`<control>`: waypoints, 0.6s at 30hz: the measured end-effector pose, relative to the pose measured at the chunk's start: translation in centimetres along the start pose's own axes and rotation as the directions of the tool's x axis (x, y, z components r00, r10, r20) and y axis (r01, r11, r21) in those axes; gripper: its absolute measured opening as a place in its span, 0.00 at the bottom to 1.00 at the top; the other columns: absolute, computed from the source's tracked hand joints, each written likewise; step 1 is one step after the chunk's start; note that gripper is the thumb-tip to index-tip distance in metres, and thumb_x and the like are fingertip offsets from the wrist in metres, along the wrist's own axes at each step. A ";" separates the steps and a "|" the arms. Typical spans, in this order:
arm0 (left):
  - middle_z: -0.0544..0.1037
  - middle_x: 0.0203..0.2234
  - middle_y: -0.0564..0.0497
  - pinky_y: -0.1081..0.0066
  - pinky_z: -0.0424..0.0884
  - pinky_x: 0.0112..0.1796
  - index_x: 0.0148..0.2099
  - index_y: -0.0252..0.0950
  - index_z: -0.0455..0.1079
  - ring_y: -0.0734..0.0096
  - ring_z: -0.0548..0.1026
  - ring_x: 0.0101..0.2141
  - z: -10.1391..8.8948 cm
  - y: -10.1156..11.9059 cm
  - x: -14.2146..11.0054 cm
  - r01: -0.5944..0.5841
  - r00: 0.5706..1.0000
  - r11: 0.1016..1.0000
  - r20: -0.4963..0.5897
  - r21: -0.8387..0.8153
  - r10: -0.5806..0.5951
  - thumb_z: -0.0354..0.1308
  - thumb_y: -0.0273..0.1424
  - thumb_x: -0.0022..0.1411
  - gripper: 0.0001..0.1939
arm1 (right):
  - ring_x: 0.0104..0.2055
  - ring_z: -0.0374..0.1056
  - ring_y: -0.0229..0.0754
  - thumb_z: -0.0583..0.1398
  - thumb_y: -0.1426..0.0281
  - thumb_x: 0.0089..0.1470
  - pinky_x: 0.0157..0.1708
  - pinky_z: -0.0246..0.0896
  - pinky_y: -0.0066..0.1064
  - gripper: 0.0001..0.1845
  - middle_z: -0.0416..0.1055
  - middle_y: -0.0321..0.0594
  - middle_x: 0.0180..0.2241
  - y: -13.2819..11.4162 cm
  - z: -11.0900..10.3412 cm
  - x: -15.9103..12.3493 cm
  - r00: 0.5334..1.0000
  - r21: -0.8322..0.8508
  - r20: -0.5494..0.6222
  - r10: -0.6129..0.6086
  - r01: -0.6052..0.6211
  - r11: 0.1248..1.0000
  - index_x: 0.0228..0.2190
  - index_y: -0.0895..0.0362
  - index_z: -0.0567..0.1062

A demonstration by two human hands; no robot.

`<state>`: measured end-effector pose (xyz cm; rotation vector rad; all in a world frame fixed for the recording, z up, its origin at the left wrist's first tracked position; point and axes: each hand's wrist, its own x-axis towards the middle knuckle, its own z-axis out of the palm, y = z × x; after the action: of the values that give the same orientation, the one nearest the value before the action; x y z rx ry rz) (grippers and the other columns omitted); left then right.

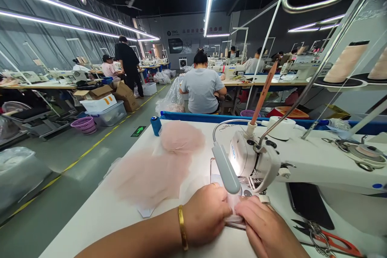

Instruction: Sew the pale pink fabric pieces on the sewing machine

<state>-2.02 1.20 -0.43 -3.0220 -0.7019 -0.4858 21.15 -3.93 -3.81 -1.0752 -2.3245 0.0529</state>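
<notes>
My left hand (210,209), with a gold bangle at the wrist, is closed on a strip of pale sheer fabric (233,201) in front of the sewing machine (246,153). From the other side my right hand (261,219) grips the same fabric, fingers bent over it. Both hands lie low at the machine bed, close together. A grey lamp head (226,169) hangs over them and hides part of the needle area. Left of the machine, thin pink fabric pieces (154,177) lie spread on the white table (102,219), with a rounded pink pile (183,137) behind.
A blue thread spool (155,125) stands at the table's back edge. Right of my hands lie a black phone (310,205) and orange-handled snips (338,242). A pencil (264,92) stands upright on the machine. Thread cones (346,62) sit at right. A person (201,82) sits ahead.
</notes>
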 end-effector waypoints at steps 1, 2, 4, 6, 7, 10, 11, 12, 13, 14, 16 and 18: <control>0.68 0.26 0.52 0.66 0.61 0.27 0.27 0.38 0.65 0.66 0.65 0.27 0.0 0.3 -0.3 -0.006 1.000 1.000 0.010 0.028 0.006 0.64 0.24 0.55 0.11 | 0.35 0.74 0.46 0.53 0.77 0.64 0.37 0.70 0.35 0.16 0.77 0.40 0.34 0.1 -0.1 -0.2 1.000 -0.026 0.012 -0.024 0.025 0.999 0.42 0.50 0.78; 0.67 0.25 0.52 0.65 0.59 0.27 0.26 0.38 0.63 0.67 0.63 0.26 0.0 0.5 -0.5 -0.009 1.000 0.999 0.011 0.047 0.009 0.64 0.25 0.56 0.12 | 0.36 0.75 0.46 0.53 0.78 0.62 0.38 0.70 0.35 0.17 0.78 0.40 0.35 0.2 -0.1 -0.4 0.999 -0.047 0.019 -0.039 0.040 0.998 0.43 0.50 0.78; 0.66 0.25 0.53 0.65 0.58 0.26 0.25 0.38 0.61 0.68 0.61 0.25 0.1 0.7 -0.8 -0.013 1.000 0.998 0.002 0.063 0.013 0.64 0.26 0.57 0.15 | 0.38 0.75 0.46 0.53 0.79 0.60 0.40 0.70 0.35 0.18 0.79 0.40 0.37 0.3 -0.2 -0.6 0.998 -0.071 0.032 -0.052 0.054 0.996 0.44 0.50 0.78; 0.66 0.25 0.53 0.65 0.57 0.27 0.26 0.38 0.61 0.68 0.61 0.25 0.2 0.7 -0.8 -0.017 1.000 0.998 -0.002 0.064 0.018 0.64 0.26 0.58 0.15 | 0.39 0.76 0.46 0.54 0.79 0.60 0.41 0.70 0.35 0.19 0.79 0.41 0.38 0.4 -0.1 -0.6 0.998 -0.075 0.040 -0.051 0.054 0.996 0.45 0.50 0.79; 0.66 0.26 0.53 0.64 0.57 0.27 0.26 0.38 0.61 0.68 0.61 0.26 0.3 0.6 -0.8 -0.015 1.000 0.998 -0.005 0.067 0.015 0.63 0.26 0.59 0.14 | 0.39 0.76 0.46 0.54 0.79 0.60 0.41 0.71 0.35 0.19 0.79 0.41 0.38 0.5 -0.1 -0.6 0.998 -0.075 0.036 -0.046 0.049 0.996 0.45 0.50 0.79; 0.67 0.27 0.52 0.64 0.55 0.28 0.27 0.38 0.61 0.67 0.62 0.27 0.8 0.2 -0.6 -0.002 1.000 0.997 -0.022 0.083 0.004 0.62 0.26 0.62 0.14 | 0.39 0.76 0.46 0.54 0.79 0.59 0.41 0.72 0.35 0.21 0.80 0.42 0.40 0.6 0.2 -0.4 0.999 -0.083 0.020 -0.027 0.028 0.996 0.47 0.50 0.79; 0.67 0.26 0.52 0.64 0.55 0.28 0.27 0.38 0.61 0.67 0.62 0.28 1.0 0.1 -0.5 0.006 1.000 0.996 -0.031 0.088 -0.003 0.62 0.26 0.63 0.15 | 0.39 0.76 0.46 0.54 0.79 0.59 0.40 0.72 0.35 0.21 0.80 0.42 0.41 0.7 0.3 -0.4 1.000 -0.087 0.018 -0.023 0.024 0.996 0.47 0.50 0.79; 0.67 0.26 0.52 0.64 0.55 0.28 0.27 0.38 0.61 0.67 0.62 0.28 1.1 -0.1 -0.4 0.010 0.999 0.996 -0.042 0.091 -0.006 0.61 0.25 0.64 0.15 | 0.38 0.76 0.46 0.54 0.79 0.59 0.39 0.72 0.35 0.22 0.80 0.42 0.41 0.8 0.4 -0.3 1.000 -0.090 0.018 -0.019 0.020 0.996 0.48 0.50 0.79; 0.66 0.26 0.52 0.64 0.55 0.28 0.27 0.38 0.62 0.67 0.62 0.27 1.2 -0.2 -0.3 0.010 0.999 0.996 -0.054 0.090 -0.005 0.61 0.25 0.64 0.14 | 0.38 0.76 0.46 0.54 0.79 0.59 0.39 0.72 0.34 0.22 0.81 0.42 0.42 0.9 0.5 -0.3 1.000 -0.094 0.020 -0.016 0.018 0.995 0.49 0.50 0.79; 0.66 0.26 0.52 0.65 0.56 0.28 0.27 0.38 0.62 0.66 0.63 0.27 1.3 -0.3 -0.2 0.010 0.998 0.996 -0.069 0.089 -0.004 0.61 0.25 0.63 0.14 | 0.38 0.76 0.46 0.54 0.79 0.60 0.38 0.72 0.34 0.23 0.81 0.42 0.42 0.9 0.5 -0.3 1.000 -0.098 0.019 -0.013 0.014 0.995 0.49 0.50 0.79; 0.67 0.26 0.51 0.65 0.58 0.29 0.27 0.38 0.63 0.66 0.65 0.28 1.2 -0.4 -0.1 0.010 0.996 0.996 -0.093 0.085 -0.002 0.62 0.25 0.62 0.13 | 0.39 0.76 0.46 0.54 0.79 0.60 0.37 0.72 0.34 0.23 0.81 0.42 0.43 1.1 0.6 -0.3 1.000 -0.104 0.011 -0.010 0.011 0.994 0.50 0.49 0.79; 0.71 0.30 0.50 0.64 0.63 0.32 0.29 0.38 0.64 0.65 0.68 0.31 1.1 -0.5 -0.1 0.016 0.994 0.998 -0.106 0.062 -0.009 0.62 0.25 0.62 0.11 | 0.39 0.76 0.46 0.55 0.79 0.60 0.38 0.73 0.34 0.23 0.81 0.41 0.44 1.2 0.6 -0.3 1.000 -0.103 0.006 -0.010 0.011 0.995 0.50 0.48 0.79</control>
<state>-1.97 1.75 -1.58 -2.9106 -0.7163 -0.6062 21.81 -3.24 -4.83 -1.1141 -2.3601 -0.0692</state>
